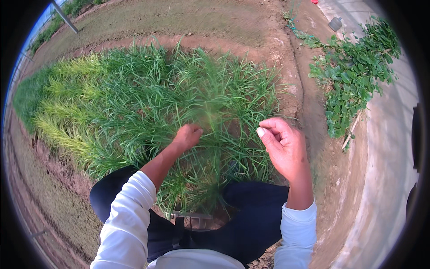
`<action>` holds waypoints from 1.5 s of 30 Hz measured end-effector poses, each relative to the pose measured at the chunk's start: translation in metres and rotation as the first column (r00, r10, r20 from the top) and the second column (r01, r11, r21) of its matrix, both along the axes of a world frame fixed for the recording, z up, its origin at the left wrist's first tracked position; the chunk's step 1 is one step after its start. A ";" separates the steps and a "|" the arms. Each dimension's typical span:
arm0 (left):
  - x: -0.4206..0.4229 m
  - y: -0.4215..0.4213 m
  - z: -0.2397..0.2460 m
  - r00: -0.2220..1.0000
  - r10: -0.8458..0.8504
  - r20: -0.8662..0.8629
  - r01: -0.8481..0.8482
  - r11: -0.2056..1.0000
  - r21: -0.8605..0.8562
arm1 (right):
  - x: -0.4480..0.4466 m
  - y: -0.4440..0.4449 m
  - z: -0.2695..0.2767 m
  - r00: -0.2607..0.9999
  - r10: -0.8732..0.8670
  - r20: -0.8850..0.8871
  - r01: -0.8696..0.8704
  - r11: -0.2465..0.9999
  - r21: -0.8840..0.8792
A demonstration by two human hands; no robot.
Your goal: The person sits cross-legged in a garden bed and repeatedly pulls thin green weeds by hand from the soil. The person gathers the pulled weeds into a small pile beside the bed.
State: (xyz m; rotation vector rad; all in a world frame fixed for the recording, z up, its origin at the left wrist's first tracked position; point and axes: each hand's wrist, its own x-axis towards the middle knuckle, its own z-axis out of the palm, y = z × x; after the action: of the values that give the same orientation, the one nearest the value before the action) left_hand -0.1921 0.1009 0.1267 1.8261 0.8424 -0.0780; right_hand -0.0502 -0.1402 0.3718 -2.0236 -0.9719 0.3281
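A dense bed of long, narrow green leaves [144, 90] spreads before me, with yellower rows on its left. My left hand [188, 135] is curled low among the leaves near the middle; its fingertips are blurred, and I cannot tell whether it grips any. My right hand [284, 144] is raised over the bed's right edge, its thumb and forefinger bent towards each other with a small gap. Nothing shows between them. A blurred upright streak of green runs between the two hands; what it is cannot be told.
Bare soil [188, 20] lies beyond the bed. A broad-leaved vine [352, 77] sprawls at the right, near a pale stick [352, 129] and a pale paved strip [386, 134]. A plastic jug [335, 24] rests at the top right. Below my legs is a metal frame [193, 215].
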 end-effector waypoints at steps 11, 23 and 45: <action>0.090 0.065 -0.084 0.995 -0.100 0.007 0.094 0.952 0.292 | 0.025 0.001 -0.022 0.993 -0.003 0.119 0.027 0.980 -0.196; 0.153 0.087 -0.075 0.510 -0.534 -0.674 0.860 0.318 0.399 | 0.037 -0.006 -0.023 0.998 0.024 0.062 -0.008 0.966 -0.257; 0.128 0.103 -0.097 0.783 -0.532 -0.323 0.617 0.599 0.509 | 0.037 0.006 -0.028 0.998 0.070 0.001 -0.066 0.946 -0.317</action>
State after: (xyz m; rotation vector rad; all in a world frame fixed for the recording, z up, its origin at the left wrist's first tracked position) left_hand -0.0643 0.2036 0.0299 2.6815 0.3214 -0.4031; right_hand -0.0134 -0.1344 0.3436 -2.2851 -1.0522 0.5392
